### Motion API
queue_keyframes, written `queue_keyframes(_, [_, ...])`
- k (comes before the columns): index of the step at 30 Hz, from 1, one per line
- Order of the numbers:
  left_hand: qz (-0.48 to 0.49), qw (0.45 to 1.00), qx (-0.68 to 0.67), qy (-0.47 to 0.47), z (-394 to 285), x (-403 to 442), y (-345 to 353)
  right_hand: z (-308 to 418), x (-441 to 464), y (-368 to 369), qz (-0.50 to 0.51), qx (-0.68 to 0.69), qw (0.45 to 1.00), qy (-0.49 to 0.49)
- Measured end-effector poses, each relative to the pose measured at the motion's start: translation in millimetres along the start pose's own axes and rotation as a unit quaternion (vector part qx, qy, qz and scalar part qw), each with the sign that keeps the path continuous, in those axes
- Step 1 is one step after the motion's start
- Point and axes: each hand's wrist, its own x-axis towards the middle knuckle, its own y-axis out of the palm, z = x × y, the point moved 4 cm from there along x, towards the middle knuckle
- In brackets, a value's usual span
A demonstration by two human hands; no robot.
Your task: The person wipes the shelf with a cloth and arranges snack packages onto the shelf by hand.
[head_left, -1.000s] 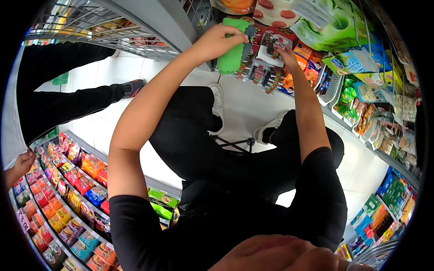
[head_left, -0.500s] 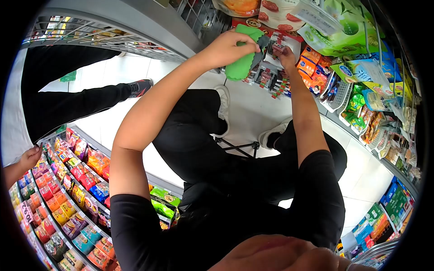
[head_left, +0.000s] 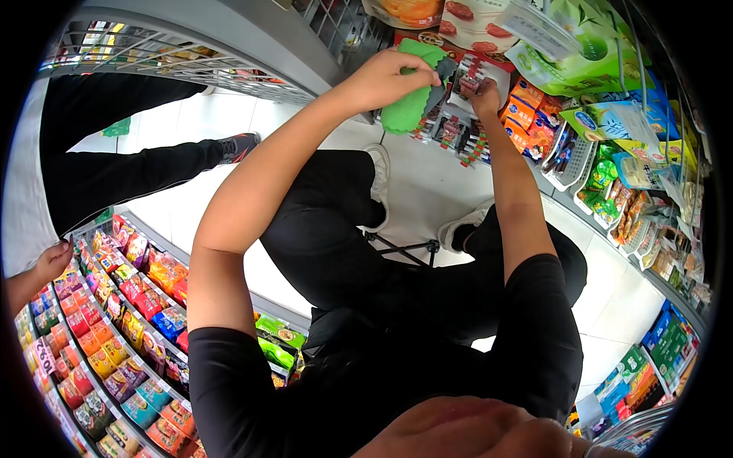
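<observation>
The person's left hand (head_left: 391,79) is pinching a green, scalloped-edged cloth with a grey side (head_left: 406,111) between thumb and fingers, near the far shelf. Just to its right, the right hand (head_left: 484,98) is grasping a small, dark-red, clear-wrapped packet (head_left: 467,82) by its near edge, beside shiny orange packets (head_left: 519,111). A light fingertip grip is probably sparing the wrapper, and the cloth is best kept bunched, its loose edge clear of the small packets below.
</observation>
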Motion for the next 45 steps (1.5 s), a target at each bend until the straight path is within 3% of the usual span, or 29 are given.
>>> queue_keyframes(6, [0.005, 1.0, -0.009, -0.004, -4, 0, 2, 14, -9, -9, -0.022, 0.024, 0.999, -0.009])
queue_keyframes(15, [0.013, 1.0, -0.014, -0.014, -2, 1, 3, 24, -17, -8, 0.049, 0.003, 0.999, -0.003])
queue_keyframes(21, [0.009, 1.0, -0.003, -0.006, -1, 1, 2, 14, -12, 3, 0.047, -0.17, 0.984, -0.027])
queue_keyframes(30, [0.027, 0.999, -0.016, -0.035, -1, 2, 4, 5, -12, 9, 0.081, -0.145, 0.986, 0.023])
queue_keyframes(39, [0.023, 0.999, -0.004, -0.028, 0, 1, 3, -30, 1, 28, 0.006, -0.057, 0.998, -0.02])
queue_keyframes(42, [0.027, 0.999, -0.008, -0.029, 1, 2, 4, -12, -6, 14, 0.082, -0.021, 0.996, 0.017])
queue_keyframes(45, [0.029, 0.999, -0.016, -0.038, 1, 2, 5, 4, -9, 8, 0.119, -0.076, 0.99, 0.011])
